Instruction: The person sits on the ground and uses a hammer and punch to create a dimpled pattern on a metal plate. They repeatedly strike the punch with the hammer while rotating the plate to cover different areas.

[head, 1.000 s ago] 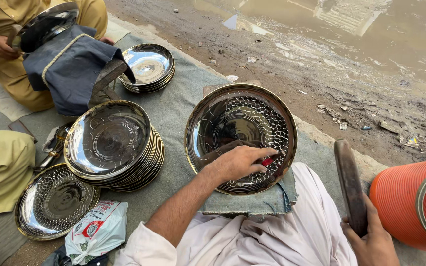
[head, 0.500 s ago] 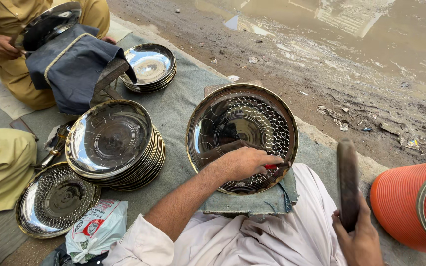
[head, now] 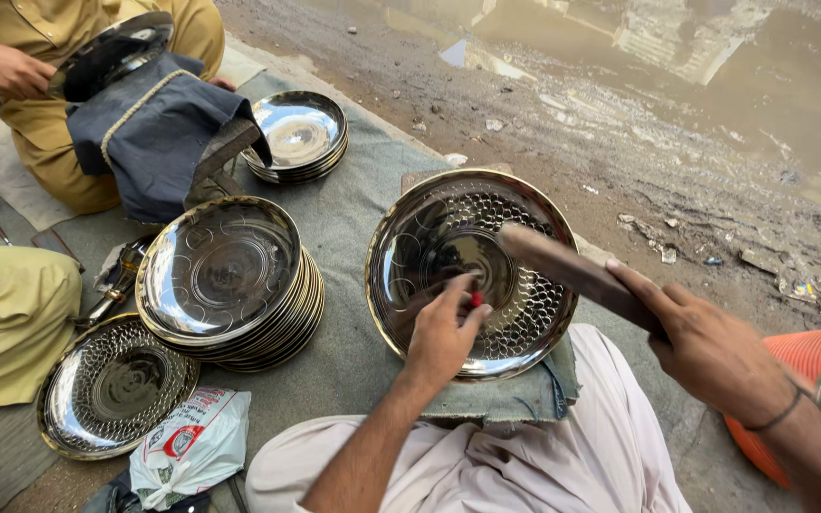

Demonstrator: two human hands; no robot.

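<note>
Left hand (head: pixel 444 332) is down inside the big shiny metal tray (head: pixel 472 271), fingers pinched together on a small red-tipped punch (head: pixel 475 298) stood near the tray's centre ring, and the tray itself sits on a folded grey pad (head: pixel 525 394) across the person's lap, tilted slightly toward them. Right hand (head: pixel 715 356) has its grip wrapped tight round a dark wooden mallet (head: pixel 572 271), the head hanging just over the punch and the left fingers. That's the tight spot: thumb and fingertips lie right beside the punch top, so a blow landing off line would likely catch them. A glancing strike could also skid the punch across the polished face and scar the dimpled pattern, and the tray, resting only on soft cloth, might rock and spoil the mark. To the left, a stack of finished trays (head: pixel 225 275) stands on the grey mat (head: pixel 353 209), a smaller stack (head: pixel 298 133) behind it, another person's sleeve well apart, muddy ground (head: pixel 620 114) beyond.
</note>
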